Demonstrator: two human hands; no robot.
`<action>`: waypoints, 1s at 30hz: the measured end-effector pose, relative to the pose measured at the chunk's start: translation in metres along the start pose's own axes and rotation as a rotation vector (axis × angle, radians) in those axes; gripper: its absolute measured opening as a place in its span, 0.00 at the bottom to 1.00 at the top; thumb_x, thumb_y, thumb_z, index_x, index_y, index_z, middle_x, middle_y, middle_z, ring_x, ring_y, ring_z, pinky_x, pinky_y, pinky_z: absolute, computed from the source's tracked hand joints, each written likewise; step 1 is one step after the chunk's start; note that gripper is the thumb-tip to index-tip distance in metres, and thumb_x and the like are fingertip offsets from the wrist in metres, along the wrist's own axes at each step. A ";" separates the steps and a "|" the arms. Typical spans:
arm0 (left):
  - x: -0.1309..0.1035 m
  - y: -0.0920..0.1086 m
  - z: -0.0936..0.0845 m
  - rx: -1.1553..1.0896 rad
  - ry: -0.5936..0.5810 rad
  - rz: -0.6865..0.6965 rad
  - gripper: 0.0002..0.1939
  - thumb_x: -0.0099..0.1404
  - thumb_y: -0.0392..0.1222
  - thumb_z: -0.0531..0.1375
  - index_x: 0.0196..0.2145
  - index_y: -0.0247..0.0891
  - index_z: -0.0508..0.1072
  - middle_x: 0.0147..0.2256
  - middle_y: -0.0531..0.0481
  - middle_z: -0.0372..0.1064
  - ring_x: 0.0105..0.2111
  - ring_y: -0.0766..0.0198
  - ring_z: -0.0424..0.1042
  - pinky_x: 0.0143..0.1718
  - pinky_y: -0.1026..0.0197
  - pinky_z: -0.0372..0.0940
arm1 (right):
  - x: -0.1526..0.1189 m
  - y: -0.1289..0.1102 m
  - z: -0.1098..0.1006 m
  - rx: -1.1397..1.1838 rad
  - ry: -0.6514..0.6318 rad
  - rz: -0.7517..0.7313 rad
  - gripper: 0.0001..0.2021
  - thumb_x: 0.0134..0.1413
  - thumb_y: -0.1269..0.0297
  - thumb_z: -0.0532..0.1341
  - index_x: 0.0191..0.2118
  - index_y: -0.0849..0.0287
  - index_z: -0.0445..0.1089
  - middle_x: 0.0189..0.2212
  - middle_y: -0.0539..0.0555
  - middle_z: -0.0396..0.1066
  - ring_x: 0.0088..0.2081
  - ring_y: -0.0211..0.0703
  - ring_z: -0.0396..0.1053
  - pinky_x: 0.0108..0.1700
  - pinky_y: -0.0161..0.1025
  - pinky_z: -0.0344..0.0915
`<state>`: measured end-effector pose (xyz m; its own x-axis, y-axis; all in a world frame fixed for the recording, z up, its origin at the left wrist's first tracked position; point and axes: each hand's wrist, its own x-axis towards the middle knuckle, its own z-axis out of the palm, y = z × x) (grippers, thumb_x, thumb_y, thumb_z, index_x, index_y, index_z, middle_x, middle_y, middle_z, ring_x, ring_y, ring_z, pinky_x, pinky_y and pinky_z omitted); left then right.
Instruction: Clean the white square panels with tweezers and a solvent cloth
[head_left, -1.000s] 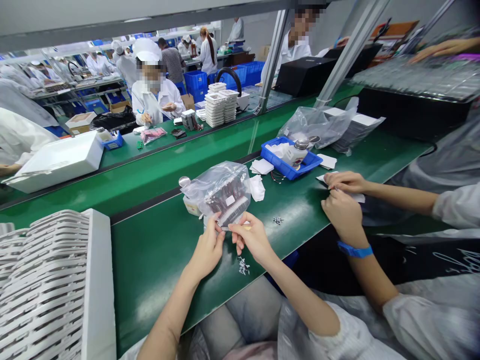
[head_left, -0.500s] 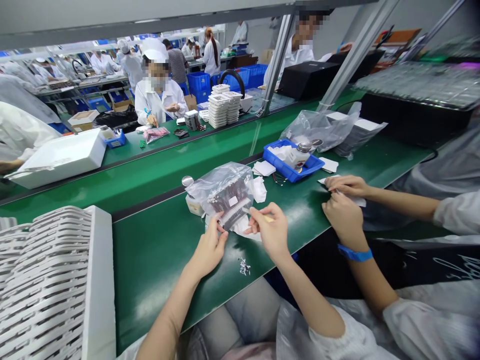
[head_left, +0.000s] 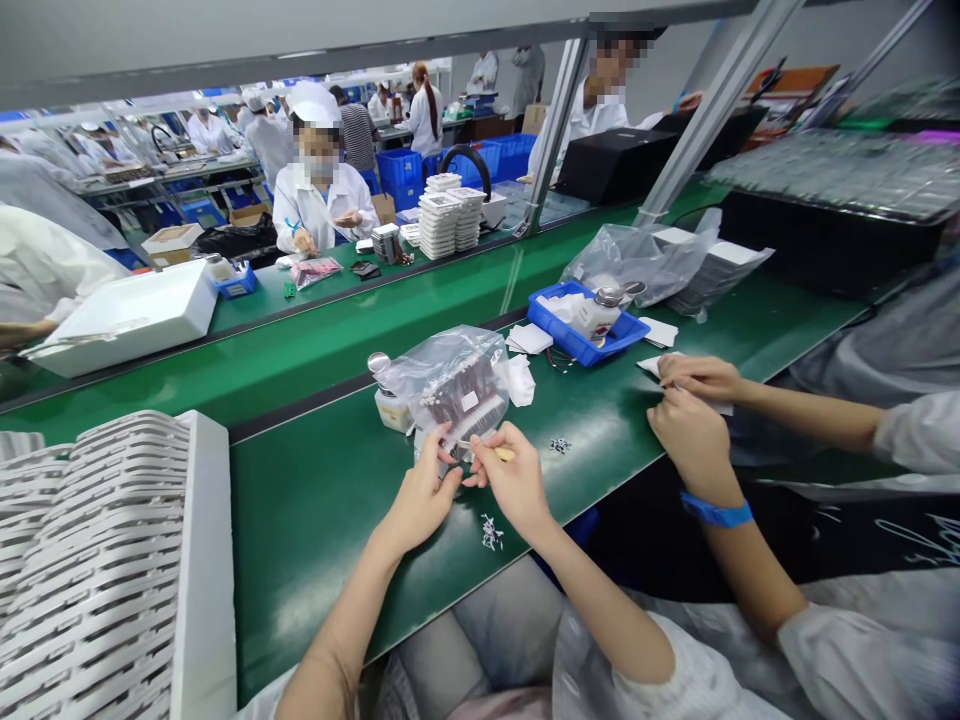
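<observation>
A clear plastic bag [head_left: 442,355] of dark parts with a small white label lies on the green bench in front of me. My left hand [head_left: 426,495] is just before the bag, its fingers curled towards the thumb; what they hold, if anything, is too small to make out. Closed beside it, my right hand [head_left: 517,485] grips a thin tool with a pale yellow handle [head_left: 504,454], its tip close to the left fingertips. A heap of tiny white and dark pieces [head_left: 491,532] lies below the hands. Another small heap [head_left: 560,446] is to the right.
A bottle with a metal cap [head_left: 391,408] stands left of the bag. White slotted trays [head_left: 97,560] fill a foam box at left. A blue bin [head_left: 577,340] sits at the back right. A co-worker's hands [head_left: 694,415] work at my right; more people sit across the bench.
My right hand has moved left and slightly down with the tool, closer to my left hand. The small heap at the right, formerly hidden behind it, now shows.
</observation>
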<state>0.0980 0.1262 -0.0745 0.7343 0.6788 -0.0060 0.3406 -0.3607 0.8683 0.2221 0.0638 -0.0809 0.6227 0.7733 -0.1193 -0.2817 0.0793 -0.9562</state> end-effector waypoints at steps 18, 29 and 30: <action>0.003 -0.004 0.012 -0.161 0.080 0.008 0.23 0.67 0.37 0.50 0.58 0.44 0.51 0.35 0.57 0.57 0.17 0.77 0.53 0.20 0.70 0.54 | -0.001 -0.018 -0.006 0.133 -0.133 0.206 0.20 0.33 0.57 0.69 0.25 0.55 0.56 0.10 0.43 0.65 0.09 0.29 0.50 0.08 0.31 0.60; 0.001 -0.007 0.008 -0.051 0.044 0.077 0.23 0.70 0.41 0.48 0.61 0.40 0.50 0.35 0.52 0.64 0.28 0.67 0.65 0.34 0.62 0.62 | 0.002 -0.007 -0.002 0.123 -0.057 0.126 0.20 0.35 0.57 0.69 0.27 0.55 0.55 0.11 0.42 0.64 0.10 0.29 0.53 0.10 0.32 0.65; 0.001 -0.007 0.007 -0.044 0.044 0.079 0.23 0.70 0.41 0.47 0.61 0.40 0.50 0.36 0.51 0.64 0.29 0.66 0.66 0.36 0.61 0.63 | 0.002 -0.006 -0.002 0.122 -0.047 0.113 0.20 0.36 0.57 0.69 0.27 0.55 0.55 0.11 0.42 0.64 0.10 0.29 0.54 0.11 0.33 0.65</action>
<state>0.1011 0.1249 -0.0838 0.7310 0.6772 0.0840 0.2561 -0.3864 0.8861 0.2261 0.0634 -0.0755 0.5481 0.8098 -0.2093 -0.4362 0.0632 -0.8976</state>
